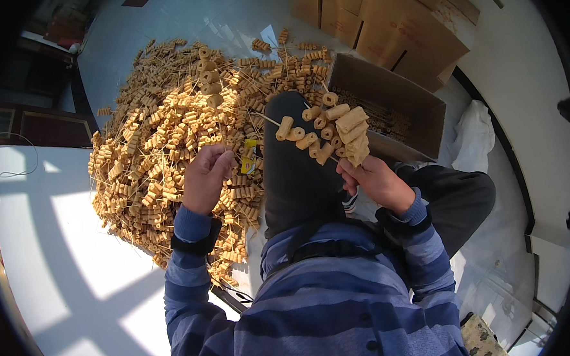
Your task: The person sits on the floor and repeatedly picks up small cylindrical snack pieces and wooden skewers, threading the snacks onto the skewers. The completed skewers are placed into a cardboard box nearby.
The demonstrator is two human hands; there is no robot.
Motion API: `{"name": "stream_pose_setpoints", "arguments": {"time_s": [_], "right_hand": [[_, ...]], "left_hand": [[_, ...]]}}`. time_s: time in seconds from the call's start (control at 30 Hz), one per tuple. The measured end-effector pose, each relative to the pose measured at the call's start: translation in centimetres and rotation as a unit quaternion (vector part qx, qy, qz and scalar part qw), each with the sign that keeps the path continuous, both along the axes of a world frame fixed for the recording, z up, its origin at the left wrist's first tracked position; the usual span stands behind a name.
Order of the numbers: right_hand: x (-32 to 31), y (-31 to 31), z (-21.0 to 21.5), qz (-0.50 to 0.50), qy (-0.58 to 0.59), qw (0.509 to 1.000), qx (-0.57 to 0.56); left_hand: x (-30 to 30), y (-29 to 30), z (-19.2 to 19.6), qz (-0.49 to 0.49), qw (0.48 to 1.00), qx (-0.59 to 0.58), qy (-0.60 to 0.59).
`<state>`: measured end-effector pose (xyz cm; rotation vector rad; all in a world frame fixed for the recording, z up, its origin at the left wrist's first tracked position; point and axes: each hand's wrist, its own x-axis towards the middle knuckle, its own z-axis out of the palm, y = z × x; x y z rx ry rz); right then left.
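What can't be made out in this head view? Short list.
All in the head view:
1. Lower stick ends of the held skewers: hidden by the right hand.
2. Exact count in the pile: pieces overlap and are too small.
3. Bottom of the open box: hidden by its near side and what lies in it.
4. Full extent of the stacked boxes: cut off by the top edge.

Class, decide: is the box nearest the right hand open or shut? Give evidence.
Open: no flap covers the top of the box, and skewers show inside.
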<state>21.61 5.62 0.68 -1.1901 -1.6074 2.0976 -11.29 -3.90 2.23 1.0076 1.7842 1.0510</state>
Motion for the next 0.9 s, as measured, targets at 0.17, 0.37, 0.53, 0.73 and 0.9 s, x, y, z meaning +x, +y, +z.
{"name": "stream_pose_setpoints", "arguments": {"time_s": [0.17, 0.37, 0.53, 0.73, 0.9], "right_hand": [[1.9, -1.6, -1.0, -0.211, 0.162, 0.952, -0.154], [0.8, -4.0, -1.9, -0.283, 0.216, 0.923, -0.145], [1.4, -3.9, -1.4, -0.265, 0.174, 0.947, -0.053], [1.6, -4.5, -0.7, -0.286, 0.146, 0.946, -0.038], [1.9, -4.3, -1.0, -0.281, 0.173, 0.944, -0.017]], "left_hand": [[8.7, -0.2, -1.9, -0.086, 0.967, -0.054, -0.235], [15.8, 0.8, -2.4, -0.152, 0.940, -0.093, -0.290], [17.5, 1.8, -0.7, -0.208, 0.933, -0.156, -0.247], [19.0, 2.0, -0.4, -0.326, 0.914, -0.200, -0.136], [18.0, 2.3, -0.2, -0.422, 0.885, -0.149, -0.125]]}}
